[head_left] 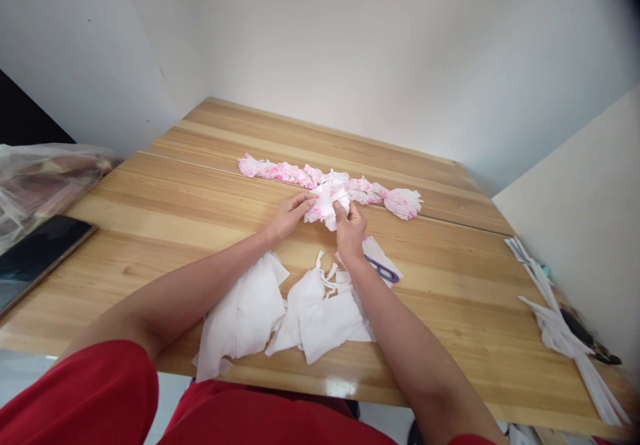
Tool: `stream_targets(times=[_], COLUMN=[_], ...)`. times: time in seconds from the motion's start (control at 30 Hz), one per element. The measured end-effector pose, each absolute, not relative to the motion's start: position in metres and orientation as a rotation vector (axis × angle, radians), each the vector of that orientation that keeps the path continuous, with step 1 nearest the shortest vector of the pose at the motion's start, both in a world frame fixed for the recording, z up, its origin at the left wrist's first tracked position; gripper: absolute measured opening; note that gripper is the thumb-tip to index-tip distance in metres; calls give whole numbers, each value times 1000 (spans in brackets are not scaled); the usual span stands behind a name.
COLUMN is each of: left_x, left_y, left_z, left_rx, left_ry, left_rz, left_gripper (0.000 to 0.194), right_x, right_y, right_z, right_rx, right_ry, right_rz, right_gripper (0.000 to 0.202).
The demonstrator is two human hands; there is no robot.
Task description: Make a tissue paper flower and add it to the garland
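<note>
A white paper flower with pink-tinged edges (327,199) is pinched between my two hands above the middle of the table. My left hand (294,213) grips its left side with thumb and fingers closed. On its right side, the thumb of my right hand (351,226) presses against the curled fingers. Just behind lies a long braid-like strip of crumpled pink-and-white tissue paper (285,171), bunched at both ends; the flower hides part of its middle. Loose white tissue sheets (250,305) and more torn white pieces (325,318) are spread between my forearms.
A dark blue-handled cutter or snips (383,269) rests on folded pink-edged paper (375,248) beside my right wrist. A phone (40,251) and a clear plastic bag (45,178) are at the left. White paper strips (560,325) lie along the right edge. Walls stand behind the wooden table (450,338).
</note>
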State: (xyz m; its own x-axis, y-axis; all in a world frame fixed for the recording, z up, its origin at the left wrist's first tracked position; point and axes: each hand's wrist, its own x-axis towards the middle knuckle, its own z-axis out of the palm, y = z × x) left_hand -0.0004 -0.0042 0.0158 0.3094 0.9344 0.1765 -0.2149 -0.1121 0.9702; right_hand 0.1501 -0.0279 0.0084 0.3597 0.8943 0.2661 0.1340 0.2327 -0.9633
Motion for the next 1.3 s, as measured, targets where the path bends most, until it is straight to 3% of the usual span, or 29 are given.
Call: stream_targets(times=[0.23,0.93,1.17,1.3], left_x=[4,4,2,2], left_y=[1,-1,-4,-3], left_z=[7,12,11,11], left_rx=[1244,1549,1723,1725], left_ry=[770,1137,1228,1246], left_rz=[1133,1351,1329,1336], left_gripper=[34,11,12,13], right_x=[150,147,145,145], right_y=[-29,-41,-38,-36], right_z=[9,17,11,7], right_rx=[-1249,-1214,-1320,-1345], right_ry=[-1105,-1522,-1667,-1578], right_rz=[699,653,429,422], right_gripper=[31,37,25,32])
